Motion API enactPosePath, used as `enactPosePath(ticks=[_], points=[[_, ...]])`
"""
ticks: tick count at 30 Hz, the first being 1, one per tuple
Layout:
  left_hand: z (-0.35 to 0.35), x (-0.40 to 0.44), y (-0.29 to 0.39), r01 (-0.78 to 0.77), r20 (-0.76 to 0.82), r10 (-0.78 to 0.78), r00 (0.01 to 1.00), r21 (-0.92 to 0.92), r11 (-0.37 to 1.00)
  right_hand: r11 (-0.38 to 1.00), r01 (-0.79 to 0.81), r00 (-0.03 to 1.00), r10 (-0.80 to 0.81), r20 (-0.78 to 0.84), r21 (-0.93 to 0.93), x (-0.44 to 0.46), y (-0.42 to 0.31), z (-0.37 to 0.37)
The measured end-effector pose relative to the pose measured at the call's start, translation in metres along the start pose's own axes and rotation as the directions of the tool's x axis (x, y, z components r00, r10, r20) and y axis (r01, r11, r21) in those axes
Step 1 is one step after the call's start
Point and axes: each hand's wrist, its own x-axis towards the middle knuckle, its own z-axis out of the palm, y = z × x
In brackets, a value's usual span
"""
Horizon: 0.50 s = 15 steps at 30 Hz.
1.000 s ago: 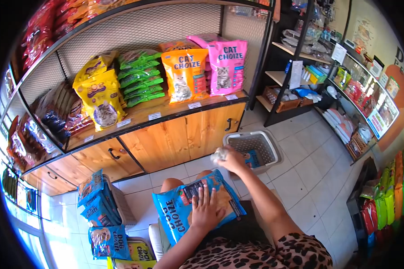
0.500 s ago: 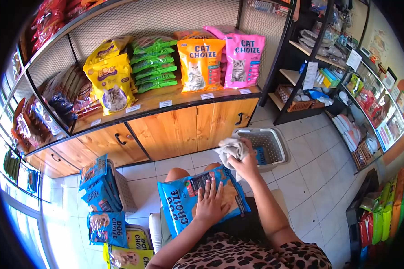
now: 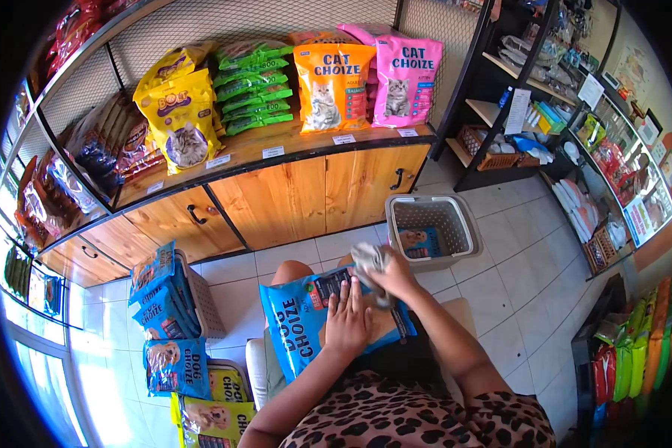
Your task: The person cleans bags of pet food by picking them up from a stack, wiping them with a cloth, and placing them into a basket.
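Across my lap lies a blue bag of dog food, its "Dog Choize" lettering running up the left part. My left hand rests flat on the bag's middle, fingers spread and holding nothing. A crumpled grey cloth is gripped in my right hand, over the bag's upper right part. The cloth's lower end hangs down against or just above the bag; exact contact is hard to tell. Part of the bag's printed front is hidden under both hands.
Right of my knees stands a grey basket with a blue bag inside. On my left, another basket holds several blue bags, with yellow bags nearer me. Ahead runs a wooden cabinet bearing cat food bags.
My right hand has brought the cloth down and slightly left, from beside the grey basket to the bag. My left hand stays on the bag. The view has shifted slightly.
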Motion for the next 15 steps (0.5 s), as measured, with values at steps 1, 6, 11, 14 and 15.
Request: enactPosePath(ticks=[1, 6, 11, 14, 15], points=[[0.001, 0.001, -0.001, 0.031, -0.006, -0.031, 1.000, -0.042, 0.999, 0.999, 0.014, 0.993, -0.019, 0.116, 0.037, -0.027, -0.004, -0.012], [-0.004, 0.006, 0.001, 0.035, 0.013, -0.034, 0.999, -0.036, 0.999, 0.971, -0.233, 0.809, 0.167, 0.563, 0.046, -0.125, -0.032, -0.101], [-0.002, 0.011, 0.006, -0.013, 0.048, 0.011, 0.999, 0.023, 1.000, 0.871, -0.234, 0.919, 0.054, 0.390, 0.431, -0.129, -0.029, -0.140], [-0.004, 0.011, 0.006, -0.024, 0.057, 0.020, 0.998, 0.070, 0.997, 0.975, 0.036, 0.985, -0.072, 0.157, 0.220, -0.106, -0.019, -0.085], [-0.005, 0.011, 0.004, -0.021, 0.058, 0.016, 0.998, 0.098, 0.995, 0.959, 0.265, 0.960, -0.253, 0.118, -0.102, -0.088, -0.026, -0.058]])
